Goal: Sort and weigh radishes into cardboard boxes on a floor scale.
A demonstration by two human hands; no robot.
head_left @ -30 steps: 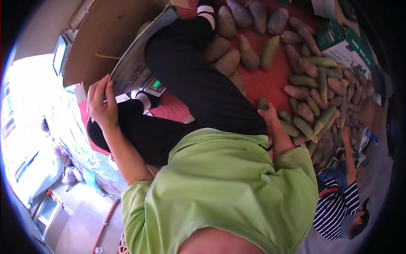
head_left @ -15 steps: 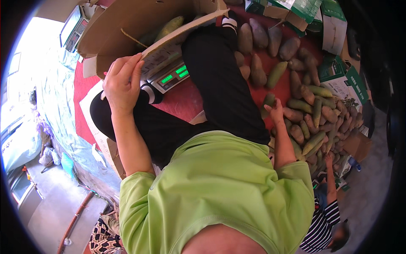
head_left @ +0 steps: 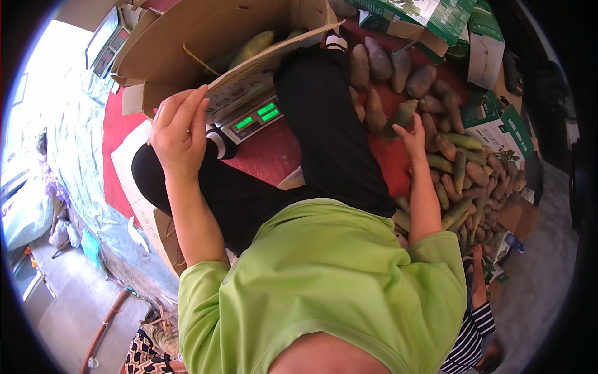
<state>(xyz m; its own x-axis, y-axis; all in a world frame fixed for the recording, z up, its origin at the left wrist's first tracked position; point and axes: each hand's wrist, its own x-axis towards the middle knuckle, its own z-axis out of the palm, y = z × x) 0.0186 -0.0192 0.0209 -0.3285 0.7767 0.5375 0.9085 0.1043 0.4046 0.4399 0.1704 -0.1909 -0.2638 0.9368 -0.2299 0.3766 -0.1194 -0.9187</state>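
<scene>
My left hand [head_left: 180, 134] grips the near edge of an open cardboard box [head_left: 165, 47], fingers closed over the rim. A few green radishes [head_left: 252, 48] lie inside it, mostly hidden by its wall. Under the near wall sits a digital scale [head_left: 252, 123] with lit green readouts. At the right, my right hand [head_left: 412, 137] is closed around a thick green radish [head_left: 403, 114], held above the red floor covering. Around it lie loose brownish, soil-coated radishes [head_left: 375, 111]; whether the held one touches any of them I cannot tell.
A large heap of radishes [head_left: 473, 177] spreads to my right. Green-and-white cartons [head_left: 501, 131] stand beyond it, and more [head_left: 430, 19] at the far side. A second scale [head_left: 107, 43] is at far left. Another person's arm [head_left: 478, 277] reaches in at lower right.
My right hand has moved forward, away from my body, carrying the green radish from beside the heap toward the loose row. My left hand stays on the box edge.
</scene>
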